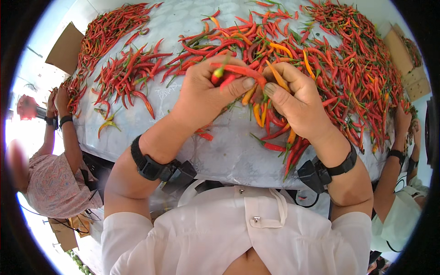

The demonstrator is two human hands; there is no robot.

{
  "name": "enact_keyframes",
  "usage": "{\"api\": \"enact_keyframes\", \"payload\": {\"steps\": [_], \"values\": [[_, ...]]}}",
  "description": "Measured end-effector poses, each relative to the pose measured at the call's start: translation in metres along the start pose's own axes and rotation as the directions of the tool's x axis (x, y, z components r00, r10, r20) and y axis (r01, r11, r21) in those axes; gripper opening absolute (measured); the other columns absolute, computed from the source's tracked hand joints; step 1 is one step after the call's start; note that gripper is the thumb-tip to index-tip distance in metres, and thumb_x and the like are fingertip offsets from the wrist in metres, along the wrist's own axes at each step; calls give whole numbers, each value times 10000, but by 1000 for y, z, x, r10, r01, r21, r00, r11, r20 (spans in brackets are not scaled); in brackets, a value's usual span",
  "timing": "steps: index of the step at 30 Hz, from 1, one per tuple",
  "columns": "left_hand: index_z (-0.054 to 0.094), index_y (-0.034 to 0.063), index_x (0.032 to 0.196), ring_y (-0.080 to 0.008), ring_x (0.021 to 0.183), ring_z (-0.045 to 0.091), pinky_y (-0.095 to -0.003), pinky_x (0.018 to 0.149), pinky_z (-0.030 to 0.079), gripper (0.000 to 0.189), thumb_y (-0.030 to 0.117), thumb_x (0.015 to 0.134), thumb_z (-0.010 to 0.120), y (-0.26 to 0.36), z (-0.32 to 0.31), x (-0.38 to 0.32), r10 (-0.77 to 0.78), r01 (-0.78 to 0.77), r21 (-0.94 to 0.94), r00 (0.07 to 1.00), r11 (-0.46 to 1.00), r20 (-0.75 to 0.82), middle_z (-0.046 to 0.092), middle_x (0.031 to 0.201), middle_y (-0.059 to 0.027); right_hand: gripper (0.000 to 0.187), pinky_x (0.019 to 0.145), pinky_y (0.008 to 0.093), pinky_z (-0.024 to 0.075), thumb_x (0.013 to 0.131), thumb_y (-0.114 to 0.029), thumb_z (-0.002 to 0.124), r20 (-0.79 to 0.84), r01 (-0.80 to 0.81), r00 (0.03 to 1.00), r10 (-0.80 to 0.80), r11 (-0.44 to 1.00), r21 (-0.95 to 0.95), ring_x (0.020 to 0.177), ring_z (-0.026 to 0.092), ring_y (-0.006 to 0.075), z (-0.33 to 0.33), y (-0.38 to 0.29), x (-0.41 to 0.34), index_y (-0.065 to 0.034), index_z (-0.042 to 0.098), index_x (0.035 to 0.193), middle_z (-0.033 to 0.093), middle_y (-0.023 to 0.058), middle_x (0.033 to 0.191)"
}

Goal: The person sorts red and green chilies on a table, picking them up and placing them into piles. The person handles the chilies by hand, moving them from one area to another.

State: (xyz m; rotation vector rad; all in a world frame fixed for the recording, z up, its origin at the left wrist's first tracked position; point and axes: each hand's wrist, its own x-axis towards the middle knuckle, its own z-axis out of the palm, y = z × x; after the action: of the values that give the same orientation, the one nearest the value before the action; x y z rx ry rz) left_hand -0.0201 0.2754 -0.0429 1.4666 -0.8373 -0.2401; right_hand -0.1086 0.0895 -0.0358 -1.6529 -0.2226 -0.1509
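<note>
Before my chest, my left hand (209,91) is closed on several red chili peppers (240,70), one with its green stem end towards me. The tip of a long red one lies between both thumbs. My right hand (295,98) holds an orange chili pepper (277,76) between its fingers. Under and beyond my hands spreads a loose heap of red and orange chilies (223,44) with green stems. More chilies (297,154) lie just below my right hand. A smaller group of red chilies (129,70) lies to the left. The fingers partly hide what they grip.
Large chili piles stand at the far left (106,34) and along the right (364,75) of the table under a patterned plastic cover (220,160). A person (62,182) works at the left edge, others (400,206) at the right. Cardboard boxes (65,48) stand beyond.
</note>
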Motion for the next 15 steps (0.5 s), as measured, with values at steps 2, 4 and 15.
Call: {"api": "enact_keyframes", "payload": {"steps": [2, 4, 15], "values": [[663, -4, 1093, -90, 798, 617, -252, 710, 519, 283, 144, 865, 739, 1, 0, 0, 64, -65, -68, 998, 996, -16, 696, 925, -46, 232, 721, 250, 491, 951, -125, 571, 17, -50, 999, 49, 998, 36, 837, 595, 88, 0, -6, 0, 27, 562, 1126, 641, 62, 936], [649, -8, 1106, -103, 801, 617, -258, 717, 520, 277, 130, 878, 722, 5, 0, -2, 116, -109, -129, 992, 986, 46, 693, 951, -67, 233, 704, 247, 488, 946, -123, 583, 36, -84, 996, 81, 993, 82, 820, 592, 83, 0, -9, 0, 23, 568, 1127, 640, 58, 931], [644, -23, 1088, -117, 764, 605, -251, 663, 504, 188, 80, 931, 641, 4, 1, -5, 139, -116, -357, 989, 927, 40, 683, 948, -92, 261, 600, 240, 461, 876, -105, 685, 50, -99, 994, 98, 995, 20, 699, 555, 67, 2, 0, 0, 28, 636, 1095, 622, 17, 819]]}}
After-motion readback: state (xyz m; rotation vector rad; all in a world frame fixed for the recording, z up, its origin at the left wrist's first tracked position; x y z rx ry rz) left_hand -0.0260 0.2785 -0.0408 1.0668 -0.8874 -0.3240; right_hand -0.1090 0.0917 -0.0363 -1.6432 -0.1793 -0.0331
